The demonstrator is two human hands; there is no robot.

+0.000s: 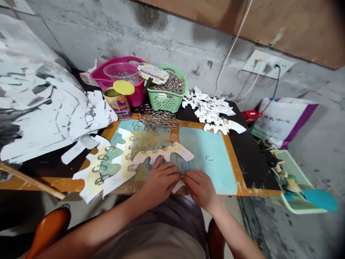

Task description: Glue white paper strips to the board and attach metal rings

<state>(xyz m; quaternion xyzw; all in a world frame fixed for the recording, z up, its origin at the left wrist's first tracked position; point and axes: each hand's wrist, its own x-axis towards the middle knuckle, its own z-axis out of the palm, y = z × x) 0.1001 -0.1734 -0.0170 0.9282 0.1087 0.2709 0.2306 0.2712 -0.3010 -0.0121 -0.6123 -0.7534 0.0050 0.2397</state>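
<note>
Near the table's front edge, my left hand [159,179] and my right hand [201,187] meet with fingertips pinched together. Between and below them shows a white cut-out piece [180,187], mostly hidden by the fingers. A small metallic glint sits at the fingertips; its shape is hard to make out. Just beyond lies a curved white cut-out [161,153] with several metal rings along its edge. To the left are two larger toothed cut-outs, one nearer the middle [122,162] and one outermost [91,176], both yellow-stained and carrying rings. A single metal ring [209,158] rests on the right.
A heap of metal rings [159,120] lies at the back, before a green basket [167,102] of rings, a pink basket [140,91] and a tin [120,106]. White cut-outs pile up left [54,126] and back right [210,109]. A stick [32,180] crosses the left front.
</note>
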